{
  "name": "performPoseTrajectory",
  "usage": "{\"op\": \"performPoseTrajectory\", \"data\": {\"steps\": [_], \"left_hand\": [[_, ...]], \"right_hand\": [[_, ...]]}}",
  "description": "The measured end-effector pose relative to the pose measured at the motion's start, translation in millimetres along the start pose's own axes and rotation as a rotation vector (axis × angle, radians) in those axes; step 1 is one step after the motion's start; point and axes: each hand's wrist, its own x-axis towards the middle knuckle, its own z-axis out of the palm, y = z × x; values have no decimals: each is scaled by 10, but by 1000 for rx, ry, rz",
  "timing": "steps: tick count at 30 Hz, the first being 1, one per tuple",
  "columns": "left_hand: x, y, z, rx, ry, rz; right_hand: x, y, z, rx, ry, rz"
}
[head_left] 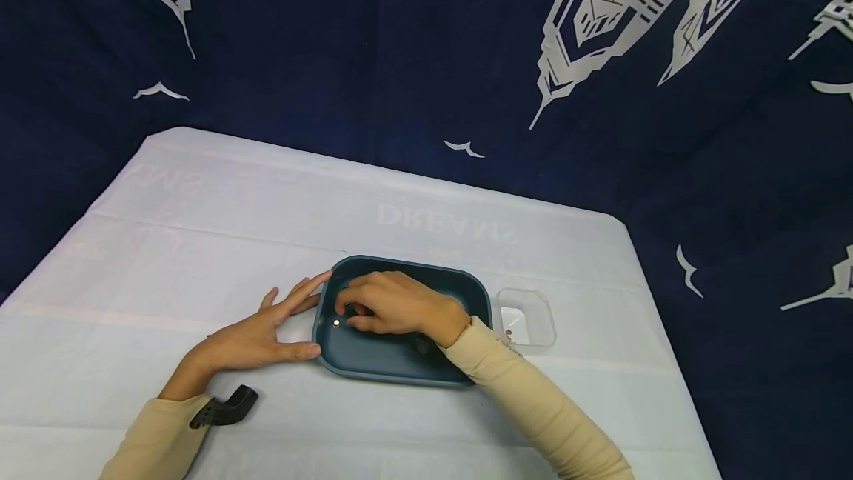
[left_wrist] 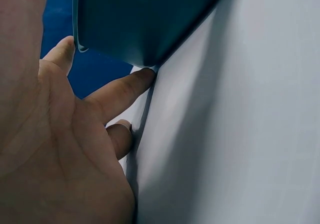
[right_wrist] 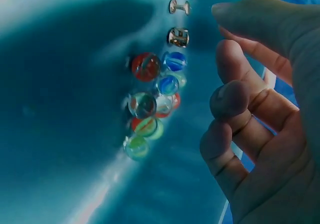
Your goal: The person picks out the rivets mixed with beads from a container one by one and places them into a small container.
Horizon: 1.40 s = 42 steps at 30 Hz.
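Note:
My left hand (head_left: 256, 339) lies beside the left end of a dark teal tray (head_left: 400, 369), fingers spread and touching its wall. In the left wrist view, extended fingers of that hand (left_wrist: 75, 119) meet the tray's outer corner (left_wrist: 150, 29). Over the tray is my right hand (head_left: 400, 306), its fingers loosely bent. Seen from the right wrist, this hand (right_wrist: 265, 99) has thumb and fingers apart with nothing between them. Near the fingertips lie two small spool-shaped metal studs (right_wrist: 179, 37). A cluster of coloured glass marbles (right_wrist: 146, 66) sits beside them on the tray floor.
A clear plastic box (head_left: 533, 317) stands just right of the tray, with a small gold-coloured piece in it. Both stand on a white cloth-covered table (head_left: 266, 243). A dark blue printed curtain (head_left: 373, 58) hangs behind. A black band (head_left: 226, 407) is on the left wrist.

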Motion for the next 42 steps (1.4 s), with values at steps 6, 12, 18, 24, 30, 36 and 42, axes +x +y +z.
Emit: {"op": "performPoseTrajectory", "data": {"steps": [6, 12, 18, 24, 30, 36, 42], "left_hand": [[-1, 4, 3, 2, 0, 7], [-5, 14, -4, -1, 1, -1], [-2, 16, -6, -6, 0, -2], [3, 10, -1, -6, 1, 1], [5, 18, -2, -9, 1, -3], [4, 24, -4, -13, -3, -3], [-4, 20, -3, -9, 0, -14]], "right_hand": [[63, 9, 74, 4, -18, -7], [94, 22, 111, 18, -26, -20], [104, 41, 136, 26, -22, -30], [113, 46, 153, 21, -40, -35], [133, 51, 177, 13, -48, -39], [144, 37, 179, 18, -60, -26], [146, 38, 186, 25, -64, -27]]}}
